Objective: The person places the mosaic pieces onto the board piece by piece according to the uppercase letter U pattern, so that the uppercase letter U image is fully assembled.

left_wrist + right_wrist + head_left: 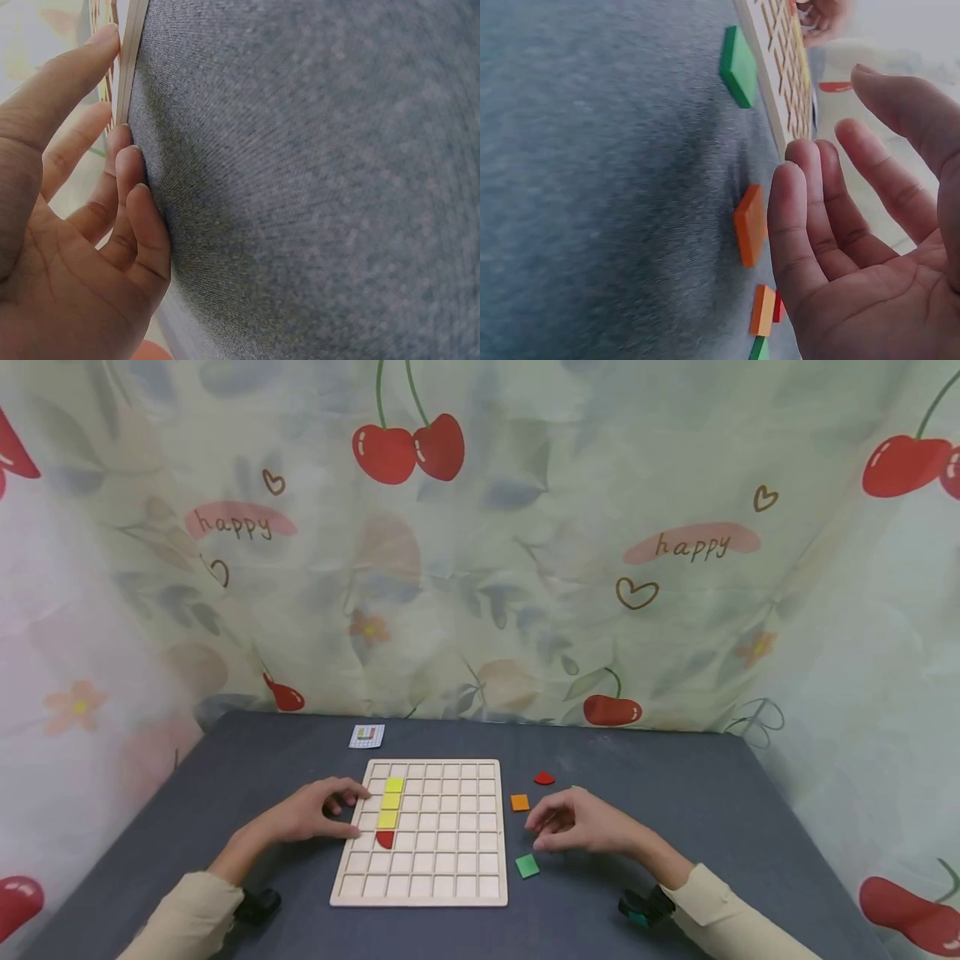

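A pale wooden grid board (447, 862) lies on the dark cloth. Three yellow square tiles (390, 802) form a column in its left part, with a red quarter-round tile (386, 840) directly below them. My left hand (300, 814) rests at the board's left edge, thumb and fingertips against the rim, fingers loosely bent. To the right of the board, my right hand (588, 822) hovers with relaxed fingers and nothing between them. Closest to it are an orange square tile (520, 803) and a green square tile (527, 866). In the right wrist view its palm and fingertips show bare.
Behind the right hand lies a red rounded tile (544, 778). The right wrist view also shows another orange tile (762, 310) and a green piece (759, 349) beside it. A small card with a coloured grid pattern (367, 737) lies beyond the board. Printed curtains enclose the table.
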A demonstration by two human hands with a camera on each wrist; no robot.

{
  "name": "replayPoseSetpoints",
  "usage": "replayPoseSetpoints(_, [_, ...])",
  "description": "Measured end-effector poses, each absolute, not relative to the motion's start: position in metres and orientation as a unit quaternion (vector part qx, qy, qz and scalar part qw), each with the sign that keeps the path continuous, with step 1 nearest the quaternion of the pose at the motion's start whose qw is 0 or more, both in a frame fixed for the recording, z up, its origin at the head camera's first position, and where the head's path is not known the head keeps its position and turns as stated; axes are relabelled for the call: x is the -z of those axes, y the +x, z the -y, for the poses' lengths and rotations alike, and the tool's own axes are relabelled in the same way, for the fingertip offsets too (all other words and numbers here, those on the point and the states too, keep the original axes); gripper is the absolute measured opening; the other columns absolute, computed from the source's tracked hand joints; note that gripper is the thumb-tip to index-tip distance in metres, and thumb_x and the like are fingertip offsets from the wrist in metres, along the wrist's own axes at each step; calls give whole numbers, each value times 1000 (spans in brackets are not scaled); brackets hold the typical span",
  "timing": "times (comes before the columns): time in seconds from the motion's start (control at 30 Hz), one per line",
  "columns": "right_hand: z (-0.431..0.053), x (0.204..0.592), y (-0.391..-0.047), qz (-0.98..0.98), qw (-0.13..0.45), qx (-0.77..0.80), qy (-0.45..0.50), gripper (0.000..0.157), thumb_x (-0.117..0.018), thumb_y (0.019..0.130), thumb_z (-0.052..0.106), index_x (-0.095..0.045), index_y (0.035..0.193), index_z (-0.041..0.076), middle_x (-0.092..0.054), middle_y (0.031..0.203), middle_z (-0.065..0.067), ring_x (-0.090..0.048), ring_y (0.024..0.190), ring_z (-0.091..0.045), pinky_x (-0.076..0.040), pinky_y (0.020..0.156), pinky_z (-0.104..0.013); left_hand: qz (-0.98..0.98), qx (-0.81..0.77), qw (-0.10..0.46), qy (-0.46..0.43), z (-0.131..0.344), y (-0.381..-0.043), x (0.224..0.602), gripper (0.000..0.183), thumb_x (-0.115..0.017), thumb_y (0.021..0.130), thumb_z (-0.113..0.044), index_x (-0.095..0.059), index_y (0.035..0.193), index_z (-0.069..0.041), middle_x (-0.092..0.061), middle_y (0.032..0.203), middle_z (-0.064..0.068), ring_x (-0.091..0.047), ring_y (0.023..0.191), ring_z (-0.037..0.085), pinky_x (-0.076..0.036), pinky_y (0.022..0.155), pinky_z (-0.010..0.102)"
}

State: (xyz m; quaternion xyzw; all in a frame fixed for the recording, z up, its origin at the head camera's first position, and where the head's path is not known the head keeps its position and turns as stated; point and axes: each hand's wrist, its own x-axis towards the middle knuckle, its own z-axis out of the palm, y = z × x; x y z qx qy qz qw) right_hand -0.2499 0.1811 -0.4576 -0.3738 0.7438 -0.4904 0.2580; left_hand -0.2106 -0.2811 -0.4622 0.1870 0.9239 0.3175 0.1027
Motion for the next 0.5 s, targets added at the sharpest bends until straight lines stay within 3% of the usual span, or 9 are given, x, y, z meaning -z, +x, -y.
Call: replayPoseSetpoints(0.5, [-185, 467, -230, -775, 231, 493, -320, 28, -81, 89, 11, -70, 112, -2, -67, 107, -16, -65, 90, -25, -55, 78, -32, -926, -316, 103, 182, 281, -212, 464, 53, -85, 85, -33, -65, 128, -10, -55, 105, 3, -54, 91, 22, -45, 79, 40])
